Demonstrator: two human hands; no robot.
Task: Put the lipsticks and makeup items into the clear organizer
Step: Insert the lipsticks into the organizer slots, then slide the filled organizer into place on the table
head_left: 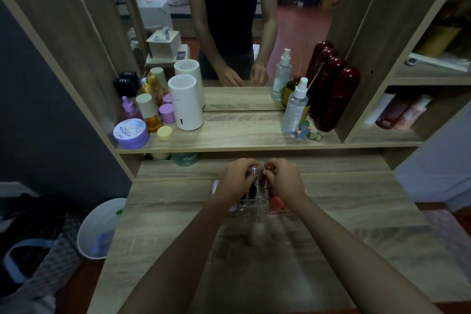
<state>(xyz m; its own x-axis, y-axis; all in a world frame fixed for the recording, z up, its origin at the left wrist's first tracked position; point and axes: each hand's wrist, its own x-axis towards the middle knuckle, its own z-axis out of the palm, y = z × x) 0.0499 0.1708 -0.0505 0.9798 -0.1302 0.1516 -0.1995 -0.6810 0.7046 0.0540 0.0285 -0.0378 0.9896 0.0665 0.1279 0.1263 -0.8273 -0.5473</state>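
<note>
Clear plastic organizer (251, 205) sits on grained wood desk (165, 232); left hand (235, 178) and right hand (284, 178) pinch small glossy items, seemingly lipsticks (254, 170), above its grid.

Bare desk (356, 199) flanks the organizer (257, 205) (blurred); low shelf (254, 146) perhaps crowds behind.

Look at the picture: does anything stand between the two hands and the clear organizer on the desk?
Nothing visible does. The left hand and right hand are already over the clear organizer, each pinching a small item above its back slots. The desk around it is bare.
</note>
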